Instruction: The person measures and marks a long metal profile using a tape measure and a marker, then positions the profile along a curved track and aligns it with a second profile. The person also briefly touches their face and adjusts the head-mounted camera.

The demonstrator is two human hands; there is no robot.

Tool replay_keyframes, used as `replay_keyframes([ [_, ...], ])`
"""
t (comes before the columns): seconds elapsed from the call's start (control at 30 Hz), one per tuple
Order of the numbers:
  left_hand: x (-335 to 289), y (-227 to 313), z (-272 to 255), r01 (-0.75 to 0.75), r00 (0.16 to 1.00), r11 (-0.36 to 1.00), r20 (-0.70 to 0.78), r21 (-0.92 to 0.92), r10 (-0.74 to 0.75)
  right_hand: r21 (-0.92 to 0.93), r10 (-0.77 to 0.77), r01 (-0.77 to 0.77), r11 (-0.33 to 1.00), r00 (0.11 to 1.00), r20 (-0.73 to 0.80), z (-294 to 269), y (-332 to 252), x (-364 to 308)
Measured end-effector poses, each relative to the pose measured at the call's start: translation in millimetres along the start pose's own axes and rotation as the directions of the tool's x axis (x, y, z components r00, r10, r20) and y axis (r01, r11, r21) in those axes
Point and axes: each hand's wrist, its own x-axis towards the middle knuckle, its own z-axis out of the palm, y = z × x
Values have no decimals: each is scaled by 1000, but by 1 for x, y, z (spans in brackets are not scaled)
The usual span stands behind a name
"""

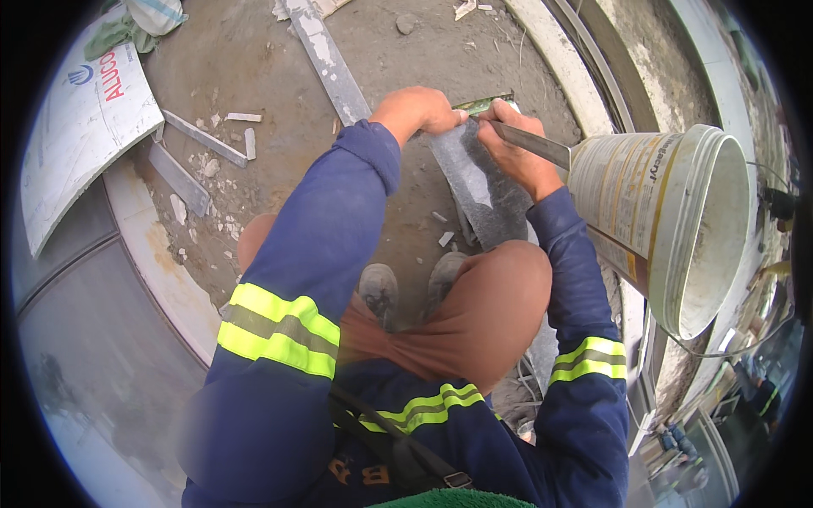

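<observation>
My left hand [421, 111] is closed, its fingers pinched at the far end of a long grey panel strip [480, 186] lying on the ground between my knees. What those fingers grip is too small to make out. Beside it, my right hand [518, 158] is curled at the same end, with a flat metal strip [533, 142] held in it. The metal strip points right, toward a white bucket [622, 182]. Something thin and green [483, 106] shows just beyond the fingertips, partly hidden by both hands.
Another long grey strip [326, 63] runs away from me across the dusty ground. Short offcuts [203, 138] and white chips lie to the left, near a curved white printed sheet [93, 140]. The bucket lies tilted at right, its mouth facing right. A pale kerb [567, 72] curves behind it.
</observation>
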Motion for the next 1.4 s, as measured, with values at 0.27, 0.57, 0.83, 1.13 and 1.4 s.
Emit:
replay_keyframes([
  [0.27,-3,-33,-1,-82,995,972,30,-221,91,29,-33,34,999,999,-42,9,3,-8],
  [0.57,-30,-40,53,-95,994,618,-45,-780,96,7,-210,215,977,959,-190,24,17,-27],
  [0.83,-29,-42,64,-24,999,570,-35,-822,-10,36,-303,324,945,915,-268,33,21,-20],
  [1.13,-36,-38,70,-61,991,690,-126,-722,-44,5,-279,289,957,928,-247,33,25,-28],
  [1.4,-37,-35,71,-31,987,734,-135,-679,-83,25,-268,285,958,925,-271,33,24,-32],
])
